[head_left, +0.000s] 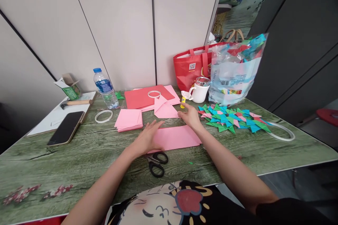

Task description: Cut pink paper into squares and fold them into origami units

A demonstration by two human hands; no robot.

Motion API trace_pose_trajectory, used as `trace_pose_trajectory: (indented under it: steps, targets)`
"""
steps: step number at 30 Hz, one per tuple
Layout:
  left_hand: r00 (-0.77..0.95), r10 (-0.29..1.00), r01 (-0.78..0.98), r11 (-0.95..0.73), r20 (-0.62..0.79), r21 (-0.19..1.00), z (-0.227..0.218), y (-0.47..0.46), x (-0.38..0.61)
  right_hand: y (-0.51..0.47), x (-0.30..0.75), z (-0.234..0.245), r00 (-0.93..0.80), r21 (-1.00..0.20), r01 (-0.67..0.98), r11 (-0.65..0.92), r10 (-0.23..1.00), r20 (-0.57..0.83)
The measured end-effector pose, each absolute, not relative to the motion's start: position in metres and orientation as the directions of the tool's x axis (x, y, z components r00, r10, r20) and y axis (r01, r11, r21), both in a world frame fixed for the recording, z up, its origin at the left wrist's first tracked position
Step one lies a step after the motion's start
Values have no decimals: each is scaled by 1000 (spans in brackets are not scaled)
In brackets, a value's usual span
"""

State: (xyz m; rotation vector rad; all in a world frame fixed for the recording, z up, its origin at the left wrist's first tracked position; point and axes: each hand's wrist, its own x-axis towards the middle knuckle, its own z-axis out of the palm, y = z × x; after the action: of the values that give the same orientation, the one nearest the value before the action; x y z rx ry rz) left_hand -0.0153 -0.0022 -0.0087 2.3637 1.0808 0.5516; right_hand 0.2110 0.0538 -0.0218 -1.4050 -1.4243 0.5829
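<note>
A folded pink paper sheet (176, 137) lies flat on the green table (79, 158) in front of me. My left hand (148, 137) rests on its left end with fingers stretched flat. My right hand (189, 116) lies at the sheet's upper right edge, fingers extended, close to a folded pink piece (165, 109). A yellow glue stick (182, 102) lies just beyond my right hand. Black scissors (157, 162) lie below the sheet, near my left wrist.
A stack of pink squares (129, 119), red and pink sheets (146, 97), tape rings (103, 116), water bottle (105, 89), phone (66, 128), hammer (75, 103), white mug (199, 91), red bag (192, 65), plastic bag (235, 72) and a pile of folded coloured pieces (232, 117) crowd the table.
</note>
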Motion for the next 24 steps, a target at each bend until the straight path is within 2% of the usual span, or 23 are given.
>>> trace_pose_trajectory:
  steps: [1,2,4,6,7,10,13,18,24]
  targets:
    - [628,765,595,-591,144,545,-9,-3,-16,50,210,-18,163,-809,543,222,918,361]
    - [643,756,603,-599,124,526,-9,-3,-17,47,209,-14,44,-762,592,263,934,356]
    - [663,743,612,-605,87,509,-10,-3,-18,37,206,-7,-310,-718,571,398,914,260]
    - [682,727,602,-617,74,507,-11,-4,-19,27,202,-3,-622,-653,537,534,773,121]
    - [692,718,592,-626,78,508,-11,-4,-18,23,200,-2,-685,-605,548,577,725,71]
    - [706,700,564,-646,105,515,-11,-4,-18,13,196,0,-701,-502,623,600,713,-18]
    - [699,705,565,-644,115,516,-11,-3,-18,10,193,3,-691,-467,664,584,718,-83]
    - [722,688,565,-649,75,510,-9,0,-20,12,193,7,-691,-485,671,561,711,-133]
    - [742,669,544,-632,35,552,0,0,-21,13,197,7,-717,-517,625,585,692,-84]
